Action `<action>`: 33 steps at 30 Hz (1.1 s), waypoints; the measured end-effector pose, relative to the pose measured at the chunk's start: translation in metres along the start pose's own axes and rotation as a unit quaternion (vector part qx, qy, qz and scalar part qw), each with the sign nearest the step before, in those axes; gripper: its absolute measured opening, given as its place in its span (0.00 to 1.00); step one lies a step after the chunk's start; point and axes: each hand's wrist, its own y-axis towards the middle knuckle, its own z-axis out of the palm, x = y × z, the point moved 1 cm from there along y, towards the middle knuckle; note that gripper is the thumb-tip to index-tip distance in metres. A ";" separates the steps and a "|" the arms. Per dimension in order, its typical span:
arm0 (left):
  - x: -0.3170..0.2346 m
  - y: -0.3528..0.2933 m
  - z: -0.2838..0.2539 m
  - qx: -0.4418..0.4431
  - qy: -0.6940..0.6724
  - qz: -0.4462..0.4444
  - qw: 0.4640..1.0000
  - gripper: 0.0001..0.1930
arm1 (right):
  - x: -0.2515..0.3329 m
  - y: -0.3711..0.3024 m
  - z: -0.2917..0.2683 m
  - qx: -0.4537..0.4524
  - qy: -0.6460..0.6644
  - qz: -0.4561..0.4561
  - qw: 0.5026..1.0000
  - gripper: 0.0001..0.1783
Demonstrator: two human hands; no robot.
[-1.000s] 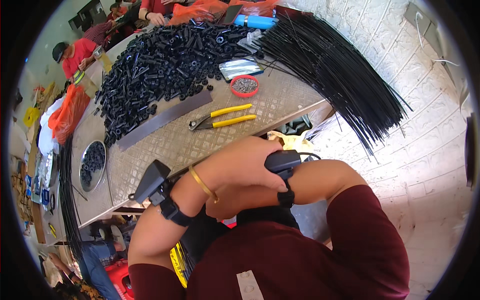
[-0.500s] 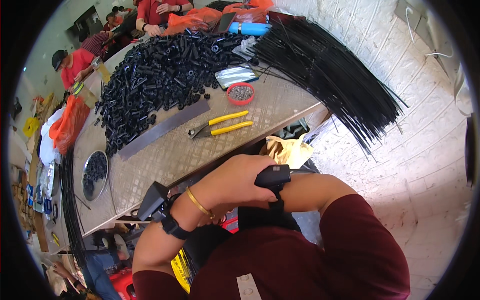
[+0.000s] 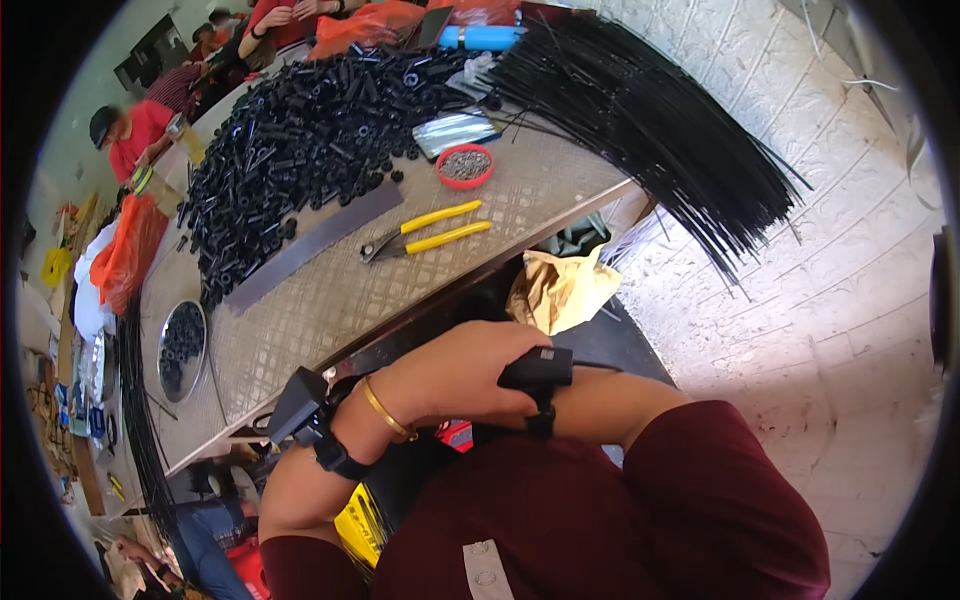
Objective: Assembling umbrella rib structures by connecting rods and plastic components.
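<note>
My left hand (image 3: 465, 370) reaches across my body and is closed round a small black device (image 3: 537, 368) strapped to my right wrist. A gold bangle (image 3: 385, 410) and a second strapped black device (image 3: 305, 415) are on my left wrist. My right forearm (image 3: 615, 398) comes in from the right and passes under the left hand. Behind the left hand and wrist, my right hand is hidden. Beyond them, pliers with yellow handles (image 3: 430, 232) lie on the table (image 3: 335, 310), touched by neither hand.
A heap of black plastic parts (image 3: 310, 140) covers the far table, behind a flat grey strip (image 3: 315, 245). Nearby are a red bowl of small metal pieces (image 3: 465, 165), a round tray of black parts (image 3: 183, 350) and long black rods (image 3: 640, 130). Co-workers sit at the far left.
The view has shifted slightly, so the table's things sit a little further left and up. My left hand stays closed on the wrist device. A far co-worker's hands have risen.
</note>
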 end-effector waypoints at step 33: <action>0.135 -0.178 -0.031 -0.701 -0.039 -0.179 0.690 0.09 | -0.239 -0.214 -0.310 -0.230 -0.455 0.612 0.604 0.14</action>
